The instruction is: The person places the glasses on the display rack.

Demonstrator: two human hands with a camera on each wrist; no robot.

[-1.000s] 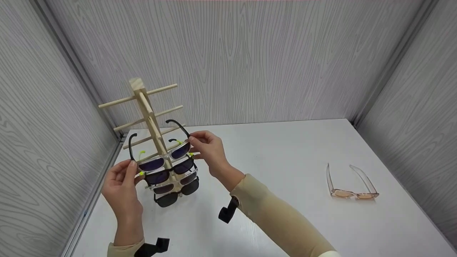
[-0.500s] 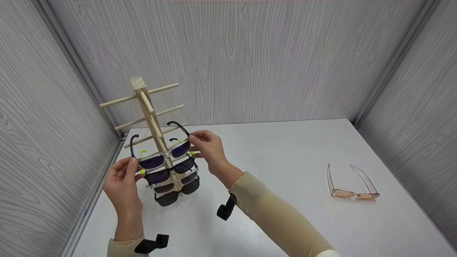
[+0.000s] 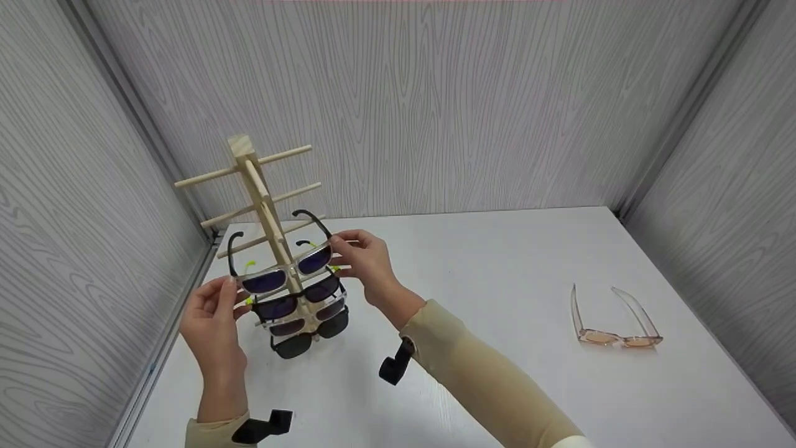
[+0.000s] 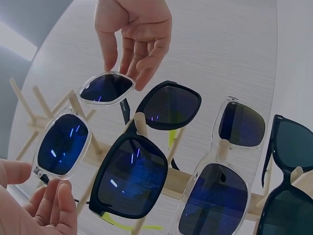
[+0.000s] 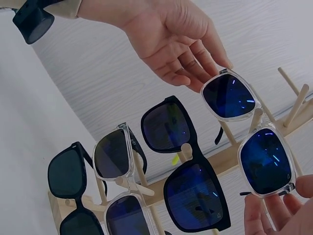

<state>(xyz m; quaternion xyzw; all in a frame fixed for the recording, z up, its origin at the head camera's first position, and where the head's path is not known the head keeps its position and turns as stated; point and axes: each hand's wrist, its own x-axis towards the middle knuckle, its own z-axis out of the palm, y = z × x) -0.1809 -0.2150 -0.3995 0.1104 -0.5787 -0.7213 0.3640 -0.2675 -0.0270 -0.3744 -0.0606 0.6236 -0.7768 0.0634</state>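
Observation:
Clear-framed sunglasses (image 3: pixel 264 282) with dark blue lenses and black temples sit at the wooden display stand (image 3: pixel 255 180), temples pointing back. My left hand (image 3: pixel 211 314) pinches them at the left hinge, and my right hand (image 3: pixel 367 261) pinches the right hinge. In the left wrist view their bridge lies by a peg of the stand; whether it bears their weight I cannot tell. Just below hang black-framed sunglasses (image 3: pixel 275 308) with yellow-green temples. Lower come another clear-framed pair (image 3: pixel 286 327) and black sunglasses (image 3: pixel 292 346) at the bottom.
Pink translucent glasses (image 3: pixel 600 338) lie on the white table (image 3: pixel 485 267) at the right, temples pointing back. Bare crossbars (image 3: pixel 283 154) stick out from the stand's upper part. Grey wood-grain panels (image 3: pixel 398 106) wall the table at the back and sides.
Almost nothing differs. Both hands keep their hold on the clear-framed sunglasses, and the whole view has shifted very slightly.

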